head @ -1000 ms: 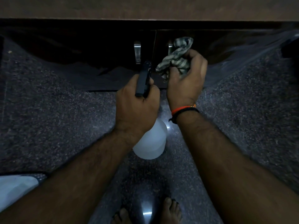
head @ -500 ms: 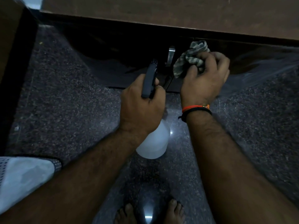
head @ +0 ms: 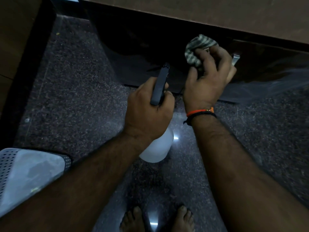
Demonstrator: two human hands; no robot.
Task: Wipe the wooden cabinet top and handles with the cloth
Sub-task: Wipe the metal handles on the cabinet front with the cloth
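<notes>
Nearest us, our bare feet [head: 157, 220] stand on the speckled, glossy floor [head: 75, 97]. Our left hand [head: 148, 113] grips a translucent white spray bottle [head: 157, 148] by its dark trigger head. Beyond, our right hand [head: 207, 81] bunches the striped cloth [head: 199, 47] against the dark cabinet front [head: 142, 39]; it has shifted right since earlier, covering one metal handle [head: 235, 59]'s neighbour.

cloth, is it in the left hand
No, the striped cloth is bunched in the right hand, while the left hand grips a spray bottle.
</notes>
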